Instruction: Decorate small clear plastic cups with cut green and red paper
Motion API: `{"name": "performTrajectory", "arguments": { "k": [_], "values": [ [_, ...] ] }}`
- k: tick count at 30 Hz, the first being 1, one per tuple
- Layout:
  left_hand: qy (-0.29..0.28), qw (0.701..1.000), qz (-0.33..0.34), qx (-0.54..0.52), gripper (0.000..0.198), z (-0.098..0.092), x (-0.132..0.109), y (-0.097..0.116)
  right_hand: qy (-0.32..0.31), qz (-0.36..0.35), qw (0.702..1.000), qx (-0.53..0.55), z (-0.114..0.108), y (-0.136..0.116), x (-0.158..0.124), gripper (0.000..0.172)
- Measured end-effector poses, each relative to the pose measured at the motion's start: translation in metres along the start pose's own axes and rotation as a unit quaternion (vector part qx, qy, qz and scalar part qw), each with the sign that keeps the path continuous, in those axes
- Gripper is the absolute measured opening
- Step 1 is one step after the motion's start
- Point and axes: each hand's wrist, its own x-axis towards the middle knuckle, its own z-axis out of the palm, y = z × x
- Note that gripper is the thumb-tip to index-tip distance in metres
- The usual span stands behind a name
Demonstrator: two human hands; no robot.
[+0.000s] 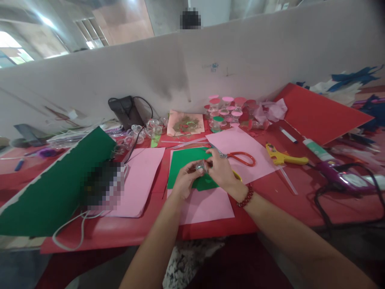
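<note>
My left hand (187, 179) is closed around a small clear plastic cup (199, 166) with a reddish edge on its right side. My right hand (221, 168), a beaded bracelet on its wrist, pinches the cup at that edge. Both hands are above a green sheet (182, 158), which lies on a pink sheet (207, 208). Scissors with red handles (243, 158) lie just beyond my right hand, their blades partly hidden by it. A yellow handle (237, 175) shows beside the right wrist; the rest of it is hidden.
Several clear cup pieces with pink, red and green discs (228, 108) are stacked at the back. A yellow glue gun (285, 156) and a purple tool with a black cord (345, 176) lie right. Pink sheets (147, 172) and a leaning green board (60, 188) stand left.
</note>
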Motion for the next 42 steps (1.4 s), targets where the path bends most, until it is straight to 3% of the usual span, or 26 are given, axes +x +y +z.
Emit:
{"name": "performTrajectory", "arguments": {
  "k": [13, 24, 29, 33, 42],
  "values": [
    [-0.025, 0.993, -0.026, -0.109, 0.026, -0.008, 0.007, 0.002, -0.028, 0.037, 0.984, 0.172, -0.004, 0.006, 0.008, 0.036],
    [0.036, 0.981, -0.107, -0.159, 0.012, -0.014, 0.009, 0.007, -0.024, -0.003, 0.988, 0.152, -0.004, 0.005, 0.008, 0.033],
    [0.032, 0.970, -0.145, -0.192, 0.018, -0.014, 0.005, 0.014, 0.056, 0.041, 0.987, 0.145, -0.014, 0.013, 0.013, 0.023],
    [0.064, 0.966, -0.153, -0.199, 0.021, -0.011, 0.003, 0.018, 0.069, 0.015, 0.987, 0.142, -0.017, 0.013, 0.015, 0.018],
    [0.059, 0.968, -0.135, -0.204, 0.023, -0.012, 0.004, 0.017, 0.051, 0.009, 0.996, 0.072, -0.012, 0.018, 0.013, 0.020]
  ]
}}
